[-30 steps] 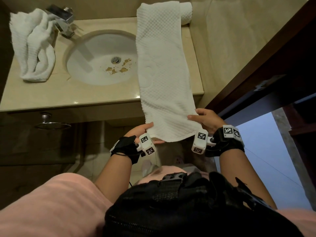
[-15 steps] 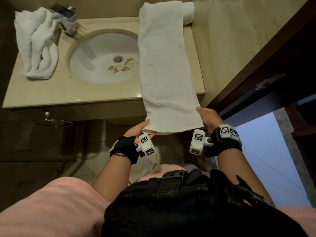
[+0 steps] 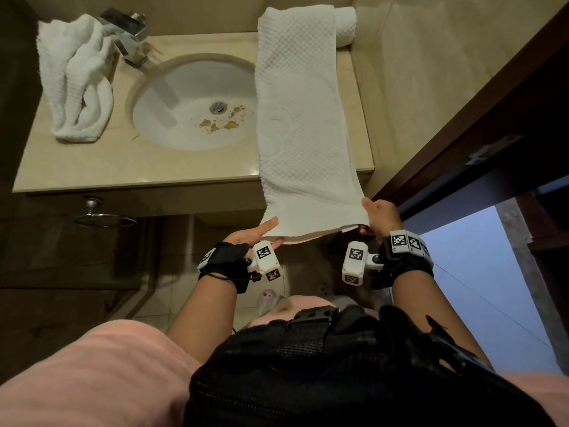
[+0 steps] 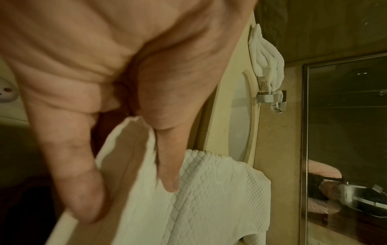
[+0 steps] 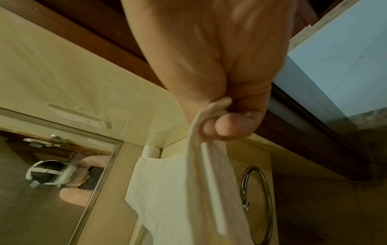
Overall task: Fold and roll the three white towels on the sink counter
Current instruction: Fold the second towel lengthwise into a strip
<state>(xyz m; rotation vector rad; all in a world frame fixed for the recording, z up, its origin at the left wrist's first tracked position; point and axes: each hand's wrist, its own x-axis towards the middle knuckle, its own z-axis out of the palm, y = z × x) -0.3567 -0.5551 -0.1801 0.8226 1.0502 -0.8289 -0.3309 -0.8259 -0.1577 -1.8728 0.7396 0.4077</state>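
Note:
A long folded white quilted towel (image 3: 301, 118) (image 4: 209, 190) (image 5: 167, 190) lies along the right side of the sink counter (image 3: 92, 167), and its near end hangs past the front edge. My left hand (image 3: 261, 232) (image 4: 130, 195) pinches the near left corner between thumb and fingers. My right hand (image 3: 377, 215) (image 5: 220, 126) grips the near right corner, bunching the cloth. A rolled towel (image 3: 346, 26) (image 5: 151, 150) sits in the back right corner behind the long one. A crumpled towel (image 3: 77, 81) (image 4: 266, 56) lies at the counter's left end.
The basin (image 3: 191, 100) has brown stains near its drain. The faucet (image 3: 129, 32) stands at the back left beside the crumpled towel. A metal towel ring (image 3: 101, 220) hangs below the counter front. A tiled wall (image 3: 431, 72) and a dark door frame (image 3: 492, 134) close off the right side.
Both hands have lifted the towel's hanging end up and forward toward the counter edge, so less of it hangs down. Their hold on the corners is unchanged.

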